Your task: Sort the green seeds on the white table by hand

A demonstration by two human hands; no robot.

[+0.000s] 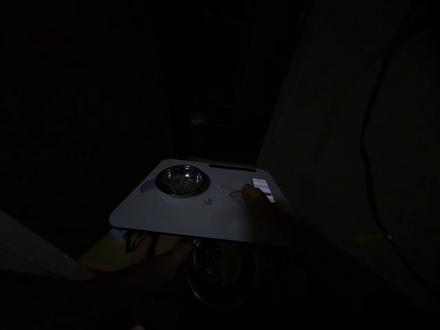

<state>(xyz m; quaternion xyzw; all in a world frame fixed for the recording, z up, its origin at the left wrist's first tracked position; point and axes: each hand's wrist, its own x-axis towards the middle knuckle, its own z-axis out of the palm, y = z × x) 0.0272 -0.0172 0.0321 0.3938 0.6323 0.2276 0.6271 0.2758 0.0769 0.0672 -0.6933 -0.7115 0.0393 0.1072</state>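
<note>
The scene is very dark. My right hand point(253, 197) rests on a small white lap table point(178, 217), fingers bunched by a small pale heap point(226, 188), just left of a lit phone point(264, 189). My left hand point(178, 256) reaches under the table's front edge and touches the rim of a large steel bowl point(220, 275) holding something greenish. A steel plate point(180, 180) of small green-yellow grains sits on the table's left part. A few dark specks point(207, 201) lie in front of it.
A long slot point(232, 167) runs along the table's far edge. A dark cable point(369, 151) hangs down the wall at the right. A yellowish surface point(110, 252) shows below the table at the left. Everything else is black.
</note>
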